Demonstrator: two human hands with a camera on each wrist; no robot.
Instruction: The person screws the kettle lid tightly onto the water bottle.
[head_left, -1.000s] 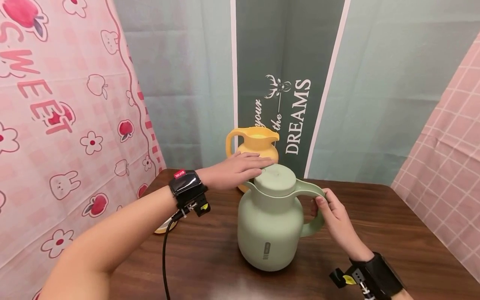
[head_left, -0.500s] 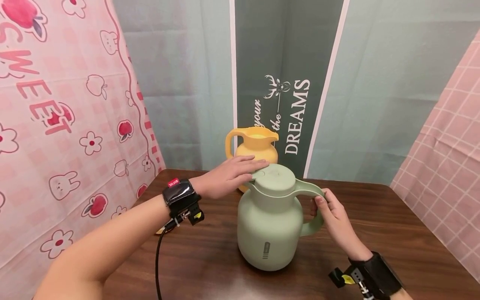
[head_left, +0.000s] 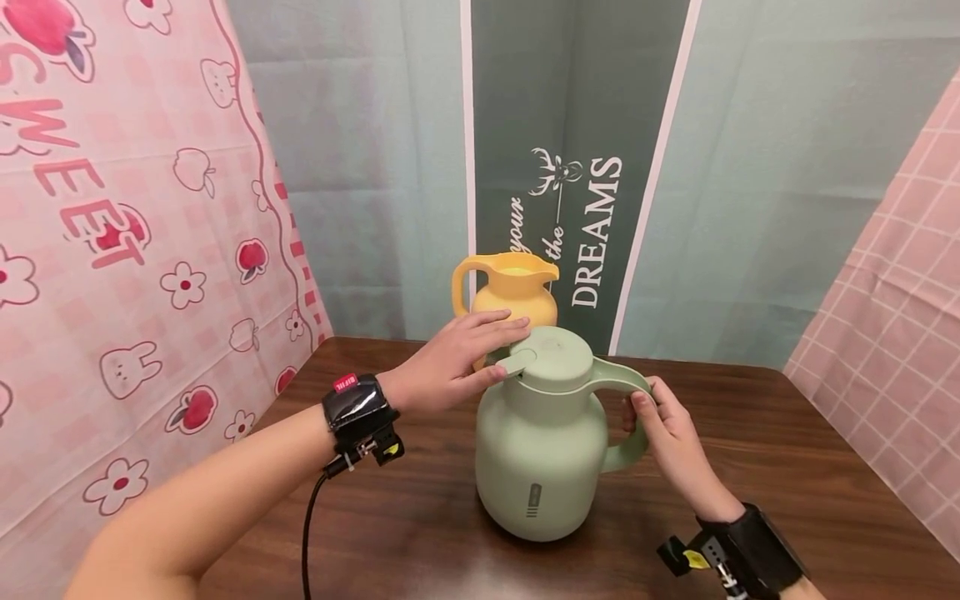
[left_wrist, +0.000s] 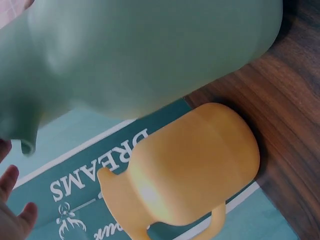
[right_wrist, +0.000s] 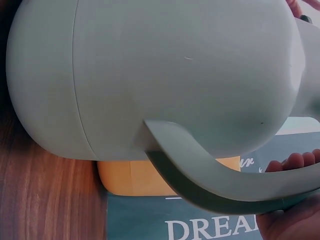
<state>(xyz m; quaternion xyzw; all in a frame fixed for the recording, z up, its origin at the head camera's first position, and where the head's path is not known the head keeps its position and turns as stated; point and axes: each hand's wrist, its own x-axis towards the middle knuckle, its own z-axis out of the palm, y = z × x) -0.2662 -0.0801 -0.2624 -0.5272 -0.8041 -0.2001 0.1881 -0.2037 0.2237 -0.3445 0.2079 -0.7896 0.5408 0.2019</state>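
Observation:
A pale green insulated jug stands upright on the table in the head view. Its round lid has a flat tab pointing left, above the spout. My left hand is at the lid's left side; its thumb touches the tab and its fingers stretch out straight behind. With curled fingers and thumb, my right hand grips the upper part of the jug's handle. The right wrist view shows the handle's lower curve and those fingers around it. In the left wrist view, fingertips appear near the spout.
Behind the green jug stands a yellow jug, its handle to the left. The wooden table reaches back to a hanging green cloth. Pink cloths hang at both sides. A black cable trails from the left wrist.
My left hand has slid left and toward me along the lid. The lid's tab has come into sight and swung toward me. The right hand has kept its place on the handle.

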